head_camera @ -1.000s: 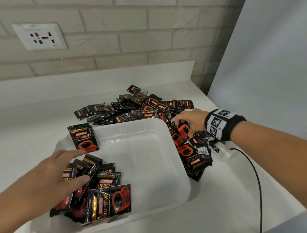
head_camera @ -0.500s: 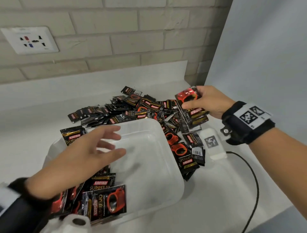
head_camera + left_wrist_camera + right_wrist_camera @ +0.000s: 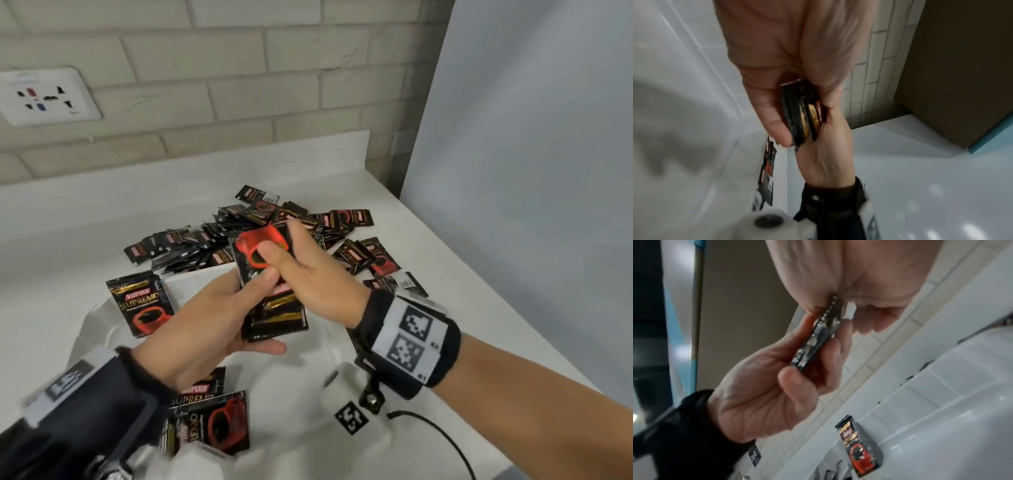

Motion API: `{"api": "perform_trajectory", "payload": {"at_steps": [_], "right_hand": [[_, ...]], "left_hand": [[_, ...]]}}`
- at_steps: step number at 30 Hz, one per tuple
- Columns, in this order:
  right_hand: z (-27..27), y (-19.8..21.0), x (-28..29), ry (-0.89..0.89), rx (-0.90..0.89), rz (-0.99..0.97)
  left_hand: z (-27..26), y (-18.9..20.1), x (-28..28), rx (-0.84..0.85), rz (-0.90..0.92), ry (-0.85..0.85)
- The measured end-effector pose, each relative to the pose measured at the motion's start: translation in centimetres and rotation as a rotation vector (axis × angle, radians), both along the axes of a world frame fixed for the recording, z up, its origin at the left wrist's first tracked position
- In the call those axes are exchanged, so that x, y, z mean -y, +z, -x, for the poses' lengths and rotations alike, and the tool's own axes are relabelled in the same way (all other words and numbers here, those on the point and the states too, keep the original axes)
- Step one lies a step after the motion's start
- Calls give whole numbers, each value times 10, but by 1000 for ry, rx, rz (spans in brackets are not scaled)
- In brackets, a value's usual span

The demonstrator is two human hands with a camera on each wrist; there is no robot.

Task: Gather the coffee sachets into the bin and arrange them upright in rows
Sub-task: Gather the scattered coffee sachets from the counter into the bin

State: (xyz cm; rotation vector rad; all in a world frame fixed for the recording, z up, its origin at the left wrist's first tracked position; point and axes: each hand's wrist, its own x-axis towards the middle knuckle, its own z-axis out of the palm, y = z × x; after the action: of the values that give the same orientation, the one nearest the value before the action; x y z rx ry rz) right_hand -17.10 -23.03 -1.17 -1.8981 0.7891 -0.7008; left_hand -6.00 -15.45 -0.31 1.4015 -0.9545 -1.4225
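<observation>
Hands: I have both hands meeting over the bin (image 3: 346, 346). My right hand (image 3: 308, 277) pinches a small stack of sachets (image 3: 274, 308), thumb on the front face; my left hand (image 3: 205, 318) cups the same stack from below, thumb pressed on its near edge.
Stack: held edge-on between the two palms, above the bin, not yet set down.
Done: a few sachets (image 3: 212, 421) lie in the bin's near corner, under my left wrist, flat and overlapping, not upright. One sachet (image 3: 142, 306) stands against the bin wall, just left of my left hand.
Left: the loose pile (image 3: 246, 233) beyond my hands is on the tabletop (image 3: 68, 246), plus a scatter (image 3: 370, 257) just past my right hand. No rows formed. I judge the task early.
Surface: white tabletop, smooth, low back ledge.
Room: pale brick wall (image 3: 239, 85) ahead, a wall socket (image 3: 44, 97) far left of my hands, a plain grey panel (image 3: 531, 137) to the right. A black cable (image 3: 442, 435) trails under my right wrist.
</observation>
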Motion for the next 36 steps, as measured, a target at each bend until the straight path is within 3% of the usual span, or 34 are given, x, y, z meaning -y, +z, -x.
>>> {"api": "perform_trajectory", "payload": {"at_steps": [6, 9, 13, 17, 20, 30, 36], "right_hand": [[12, 14, 20, 39, -93, 22], [36, 11, 66, -117, -416, 60], [66, -20, 123, -280, -903, 59], [68, -44, 136, -303, -1092, -50], [58, -57, 139, -324, -1146, -44], [46, -56, 148, -312, -1085, -201], [45, -58, 148, -314, -1055, -156]], "left_hand": [[-19, 0, -10, 144, 105, 66], [-34, 0, -19, 240, 133, 97], [-44, -1, -32, 244, 119, 117], [-45, -2, -37, 268, 100, 135], [-45, -3, -37, 277, 88, 135], [-45, -8, -36, 300, 22, 172], [-46, -9, -39, 288, -6, 175]]}}
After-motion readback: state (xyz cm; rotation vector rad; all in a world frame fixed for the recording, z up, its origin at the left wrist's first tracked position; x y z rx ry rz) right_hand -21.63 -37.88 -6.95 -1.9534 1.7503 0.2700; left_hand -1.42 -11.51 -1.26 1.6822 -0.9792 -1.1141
